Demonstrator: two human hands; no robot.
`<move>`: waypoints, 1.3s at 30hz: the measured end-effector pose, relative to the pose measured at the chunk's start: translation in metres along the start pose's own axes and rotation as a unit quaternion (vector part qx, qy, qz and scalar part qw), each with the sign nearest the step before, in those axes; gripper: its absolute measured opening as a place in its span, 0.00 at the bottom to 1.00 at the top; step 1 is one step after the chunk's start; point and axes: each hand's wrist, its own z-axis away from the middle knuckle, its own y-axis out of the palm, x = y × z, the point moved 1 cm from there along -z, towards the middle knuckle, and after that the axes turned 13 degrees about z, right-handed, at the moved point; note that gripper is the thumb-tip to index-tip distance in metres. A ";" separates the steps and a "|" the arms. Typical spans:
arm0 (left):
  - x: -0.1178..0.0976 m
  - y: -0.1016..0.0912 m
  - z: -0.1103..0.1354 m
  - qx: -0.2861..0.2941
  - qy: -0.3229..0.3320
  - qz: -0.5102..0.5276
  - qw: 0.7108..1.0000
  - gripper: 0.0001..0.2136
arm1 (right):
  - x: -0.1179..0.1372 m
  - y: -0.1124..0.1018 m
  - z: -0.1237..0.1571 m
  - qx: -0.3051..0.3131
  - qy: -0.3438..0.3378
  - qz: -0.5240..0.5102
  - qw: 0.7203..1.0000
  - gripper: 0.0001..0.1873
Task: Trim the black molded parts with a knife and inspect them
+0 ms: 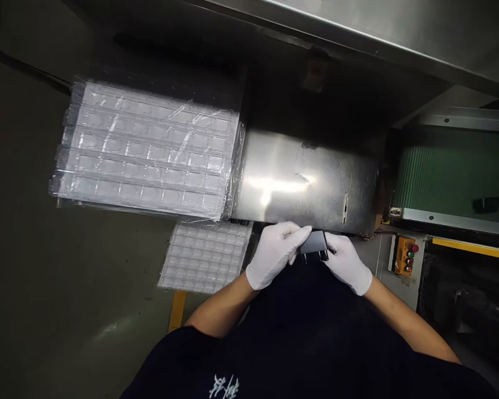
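My left hand (275, 256) and my right hand (347, 264), both in white gloves, grip a dark glossy rectangular device (315, 246) from its two sides. It looks like a phone or similar flat unit, and its exact kind is hard to tell. The fingers of my left hand cover its left end. Its far edge sits close to a brushed stainless steel panel (305, 180). A single clear plastic blister tray (203, 256) lies just left of my left hand.
A film-wrapped stack of clear blister trays (145, 149) stands at the left. To the right run a green conveyor belt (453, 172) carrying a small black object (486, 204) and a yellow control box (406, 255) with coloured buttons. A steel overhang (357, 33) crosses the top.
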 end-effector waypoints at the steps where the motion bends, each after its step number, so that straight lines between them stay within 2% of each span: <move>1: -0.002 -0.003 -0.001 0.002 -0.006 -0.011 1.000 0.22 | 0.002 0.002 0.000 -0.012 0.004 0.006 1.000 0.12; 6: -0.009 -0.013 -0.008 0.011 -0.014 -0.062 0.998 0.23 | 0.009 0.006 0.002 -0.066 0.026 0.034 0.997 0.15; 11: -0.010 -0.011 -0.009 0.027 -0.005 -0.071 0.997 0.21 | 0.013 0.001 0.004 -0.119 -0.013 0.085 0.989 0.16; 17: 0.004 0.008 -0.006 0.031 0.010 -0.019 0.999 0.22 | 0.006 -0.018 0.013 -0.127 -0.059 0.109 0.984 0.15; 24: 0.026 0.036 -0.005 0.079 0.006 0.068 0.995 0.22 | -0.004 -0.041 0.031 -0.146 -0.082 0.091 0.982 0.13; 29: 0.041 0.051 -0.006 0.115 0.029 0.091 0.989 0.30 | -0.001 -0.050 0.034 -0.136 -0.100 0.069 0.983 0.12; 31: 0.050 0.056 -0.006 0.108 0.049 0.092 0.989 0.31 | 0.000 -0.053 0.034 -0.129 -0.116 0.067 0.983 0.13; 34: 0.066 0.065 -0.007 0.101 0.070 0.152 0.981 0.31 | -0.001 -0.061 0.037 -0.124 -0.138 0.063 0.981 0.13; 39: 0.082 0.082 -0.007 0.075 0.074 0.201 0.974 0.29 | -0.011 -0.073 0.045 -0.126 -0.158 0.044 0.978 0.13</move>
